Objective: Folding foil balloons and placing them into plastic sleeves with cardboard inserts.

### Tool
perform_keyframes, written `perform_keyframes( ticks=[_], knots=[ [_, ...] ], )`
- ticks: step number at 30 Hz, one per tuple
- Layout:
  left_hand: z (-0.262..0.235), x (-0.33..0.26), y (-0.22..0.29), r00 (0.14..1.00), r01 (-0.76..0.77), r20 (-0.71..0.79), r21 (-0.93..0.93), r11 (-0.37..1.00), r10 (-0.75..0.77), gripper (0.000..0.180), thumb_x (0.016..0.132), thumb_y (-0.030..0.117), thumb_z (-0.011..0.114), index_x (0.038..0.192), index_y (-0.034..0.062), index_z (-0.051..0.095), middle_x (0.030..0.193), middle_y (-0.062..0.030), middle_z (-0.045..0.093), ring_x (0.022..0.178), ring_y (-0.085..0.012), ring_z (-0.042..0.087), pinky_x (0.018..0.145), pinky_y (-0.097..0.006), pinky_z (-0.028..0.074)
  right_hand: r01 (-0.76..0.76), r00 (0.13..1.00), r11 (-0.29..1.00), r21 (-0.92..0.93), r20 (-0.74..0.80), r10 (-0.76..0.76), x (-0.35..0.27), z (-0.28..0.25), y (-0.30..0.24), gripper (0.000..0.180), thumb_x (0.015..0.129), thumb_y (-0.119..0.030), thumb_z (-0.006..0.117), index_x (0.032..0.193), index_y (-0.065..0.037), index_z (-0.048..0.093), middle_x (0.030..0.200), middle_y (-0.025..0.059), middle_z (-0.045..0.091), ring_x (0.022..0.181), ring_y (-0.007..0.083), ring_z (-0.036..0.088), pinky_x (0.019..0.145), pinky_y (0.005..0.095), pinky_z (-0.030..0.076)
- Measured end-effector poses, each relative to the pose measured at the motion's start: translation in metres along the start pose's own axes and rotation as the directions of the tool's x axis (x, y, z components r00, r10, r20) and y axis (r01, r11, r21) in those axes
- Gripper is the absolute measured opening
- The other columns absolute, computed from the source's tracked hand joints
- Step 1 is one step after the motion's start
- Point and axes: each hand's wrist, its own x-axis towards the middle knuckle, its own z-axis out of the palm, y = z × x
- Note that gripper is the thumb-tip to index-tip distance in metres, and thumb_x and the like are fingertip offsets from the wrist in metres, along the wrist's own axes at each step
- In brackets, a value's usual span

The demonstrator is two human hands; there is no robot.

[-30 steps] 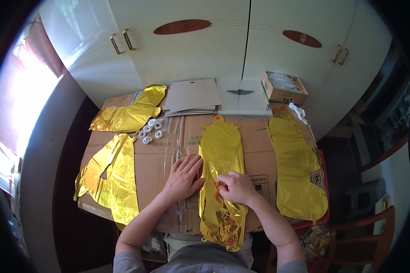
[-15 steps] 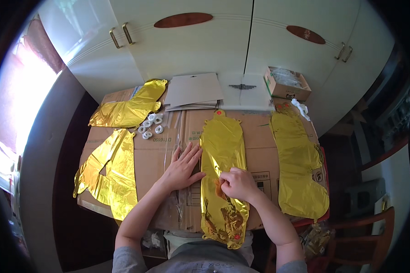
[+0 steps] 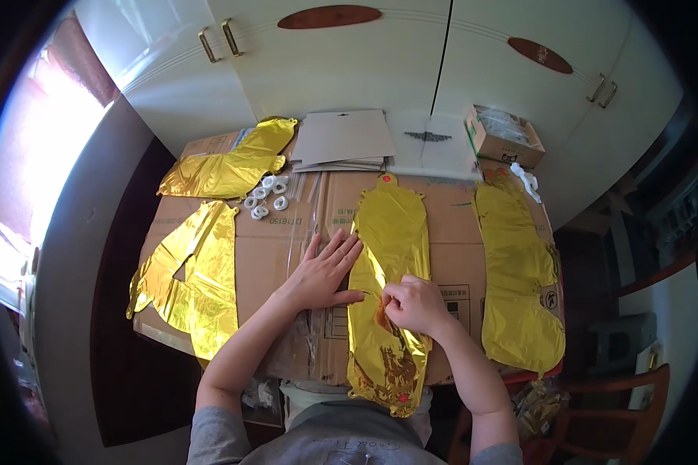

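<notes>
A long flat gold foil balloon (image 3: 392, 232) lies lengthwise on the cardboard sheet (image 3: 271, 232) in front of me. My left hand (image 3: 324, 270) rests flat and spread on the cardboard, fingertips touching the balloon's left edge. My right hand (image 3: 413, 304) is curled on the balloon's middle, pinching the foil between thumb and fingers. The balloon's near end hangs over the cardboard's front edge.
More gold foil balloons lie around: one at the right (image 3: 518, 271), one at the left (image 3: 194, 279), one at the back left (image 3: 229, 167). Small white rolls (image 3: 265, 200), a stack of grey cards (image 3: 343, 139) and an open carton (image 3: 504, 138) sit behind. White cupboard doors (image 3: 364, 62) stand beyond.
My left hand has slid slightly to the right, toward the balloon's edge. My right hand stays pinched on the foil at nearly the same spot.
</notes>
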Motion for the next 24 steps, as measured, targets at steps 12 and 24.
perform_keyframes(
  ticks=[12, 24],
  knots=[
    [-0.0018, 0.0052, -0.0056, 1.000, -0.008, 0.009, 0.028, 1.000, 0.008, 0.117, 0.070, 0.078, 0.060, 0.152, 0.0027, 0.023, 0.157, -0.0143, 0.027, 0.148, -0.0357, 0.017, 0.116, -0.061, 0.011, -0.027, 0.999, 1.000, -0.012, 0.028, 0.027, -0.0009, -0.0017, -0.0017, 0.006, 0.072, -0.013, 0.060, 0.073, -0.013, 0.066, 0.062, 0.0051, 0.059, 0.064, 0.0234, 0.061, 0.058, 0.0379, 0.051],
    [-0.0024, 0.0077, -0.0086, 1.000, -0.008, -0.011, 0.058, 0.998, 0.009, 0.117, 0.068, 0.080, 0.059, 0.152, 0.0045, 0.025, 0.157, -0.0141, 0.028, 0.147, -0.0374, 0.019, 0.115, -0.062, 0.012, -0.053, 0.996, 0.999, -0.012, 0.077, 0.053, 0.0000, -0.0041, -0.0039, 0.006, 0.072, -0.014, 0.059, 0.073, -0.012, 0.065, 0.065, 0.0062, 0.061, 0.069, 0.0251, 0.063, 0.062, 0.0402, 0.052]
  ],
)
